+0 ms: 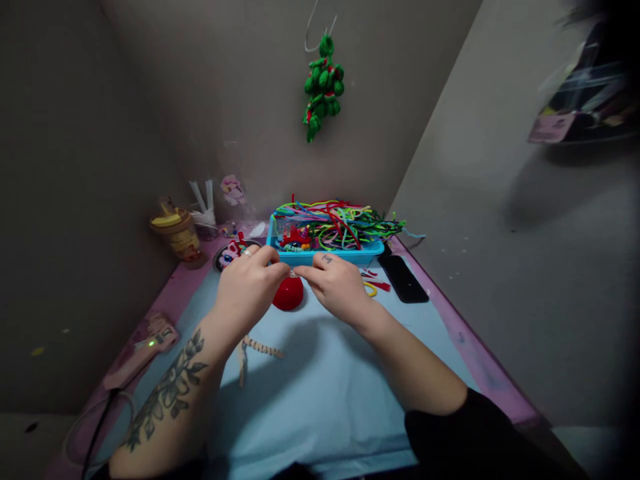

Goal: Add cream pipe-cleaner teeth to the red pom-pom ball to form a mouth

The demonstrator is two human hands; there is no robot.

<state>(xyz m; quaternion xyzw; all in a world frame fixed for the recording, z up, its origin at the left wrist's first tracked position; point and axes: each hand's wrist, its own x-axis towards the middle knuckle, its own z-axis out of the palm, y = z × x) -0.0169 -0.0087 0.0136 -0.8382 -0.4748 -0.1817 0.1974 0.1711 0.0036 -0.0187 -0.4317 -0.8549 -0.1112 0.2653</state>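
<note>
My left hand and my right hand meet above the middle of the table, thumbs and forefingers pinched close together. Between the fingertips is a small pale bit, too small to name. Just below it a round red ball rests on the blue cloth, partly covered by my left fingers. A beige, ridged twisted strand lies nearer to me, beside my left wrist, its other end hanging toward the front.
Behind my hands stands a blue tray heaped with coloured pipe cleaners. A black phone and a yellow loop lie right. On the left are a pink glue gun with a cable and a brown pot.
</note>
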